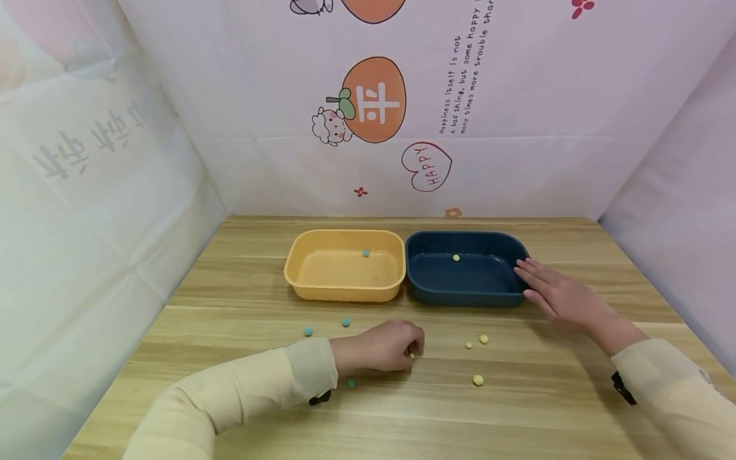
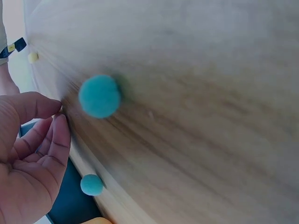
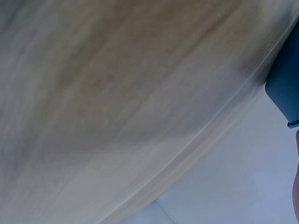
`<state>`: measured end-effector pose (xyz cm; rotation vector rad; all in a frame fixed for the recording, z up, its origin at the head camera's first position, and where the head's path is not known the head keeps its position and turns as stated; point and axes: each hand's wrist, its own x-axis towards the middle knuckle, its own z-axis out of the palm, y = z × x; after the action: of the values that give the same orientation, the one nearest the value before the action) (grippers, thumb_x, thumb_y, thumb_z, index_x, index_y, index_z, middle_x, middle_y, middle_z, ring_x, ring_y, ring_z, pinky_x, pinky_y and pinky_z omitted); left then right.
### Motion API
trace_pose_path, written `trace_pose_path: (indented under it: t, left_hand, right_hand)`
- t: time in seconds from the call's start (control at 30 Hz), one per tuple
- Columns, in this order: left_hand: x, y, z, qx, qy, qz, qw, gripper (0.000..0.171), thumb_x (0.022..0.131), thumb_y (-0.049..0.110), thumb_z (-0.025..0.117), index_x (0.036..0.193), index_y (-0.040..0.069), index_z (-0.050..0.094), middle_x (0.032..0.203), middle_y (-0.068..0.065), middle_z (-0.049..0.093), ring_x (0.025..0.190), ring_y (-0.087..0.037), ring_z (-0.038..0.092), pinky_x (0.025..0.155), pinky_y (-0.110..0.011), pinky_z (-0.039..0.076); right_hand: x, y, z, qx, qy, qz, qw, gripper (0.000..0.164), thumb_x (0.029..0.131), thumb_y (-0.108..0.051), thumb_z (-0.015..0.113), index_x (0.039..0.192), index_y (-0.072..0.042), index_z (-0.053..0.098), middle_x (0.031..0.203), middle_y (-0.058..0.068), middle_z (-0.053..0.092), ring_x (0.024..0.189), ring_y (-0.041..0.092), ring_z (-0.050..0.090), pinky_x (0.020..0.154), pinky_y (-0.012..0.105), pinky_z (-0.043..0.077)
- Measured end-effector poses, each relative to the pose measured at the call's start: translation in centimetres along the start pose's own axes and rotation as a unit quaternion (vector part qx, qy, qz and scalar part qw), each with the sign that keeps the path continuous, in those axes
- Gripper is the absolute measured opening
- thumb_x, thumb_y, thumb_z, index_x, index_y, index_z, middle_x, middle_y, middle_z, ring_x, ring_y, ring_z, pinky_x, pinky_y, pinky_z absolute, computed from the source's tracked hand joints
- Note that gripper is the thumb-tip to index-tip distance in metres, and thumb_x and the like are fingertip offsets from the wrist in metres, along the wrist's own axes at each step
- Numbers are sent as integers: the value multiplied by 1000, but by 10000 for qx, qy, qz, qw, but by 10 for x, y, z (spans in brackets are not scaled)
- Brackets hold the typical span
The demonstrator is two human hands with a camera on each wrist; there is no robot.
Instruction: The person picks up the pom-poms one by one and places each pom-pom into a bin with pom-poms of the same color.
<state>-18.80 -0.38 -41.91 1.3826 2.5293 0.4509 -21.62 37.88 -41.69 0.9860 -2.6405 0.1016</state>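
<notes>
My left hand (image 1: 391,345) is low over the table's middle, its thumb and forefinger pinching a small yellow pom-pom (image 1: 411,356) that the fingertips mostly hide. In the left wrist view, that hand (image 2: 35,154) has its thumb and fingertip together near the wood. My right hand (image 1: 566,300) rests with fairly straight fingers on the right rim of a dark blue bin (image 1: 466,299), which holds a yellow pom-pom (image 1: 456,258). Beside it stands a yellow-orange bin (image 1: 345,294) with a teal pom-pom (image 1: 365,253) inside.
Yellow pom-poms (image 1: 478,380) lie on the wooden table (image 1: 437,421) right of my left hand. Several teal ones (image 1: 346,322) lie around the left forearm, one (image 1: 351,383) just below the wrist. A printed cloth (image 1: 517,172) hangs behind the table.
</notes>
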Motion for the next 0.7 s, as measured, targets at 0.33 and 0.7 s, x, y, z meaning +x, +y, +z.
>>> trace_pose_path:
  t: [0.33, 0.7]
  left_hand:
    - [1, -4, -1, -678, -50, -159, 9976, 18, 78, -1, 72, 85, 13, 64, 77, 11, 57, 72, 0, 51, 65, -9, 42]
    - [-2, -4, -1, -949, 40, -215, 9952, 17, 78, -1, 72, 85, 13, 65, 77, 10, 57, 72, 0, 52, 65, -10, 43]
  right_hand:
    - [1, 1, 0, 55, 13, -11, 10000, 47, 102, -23, 52, 138, 7, 49, 142, 27, 44, 139, 34, 32, 113, 18, 3]
    - [0, 3, 1, 68, -7, -40, 10000, 48, 102, -23, 51, 139, 7, 48, 143, 26, 43, 140, 32, 31, 114, 19, 4]
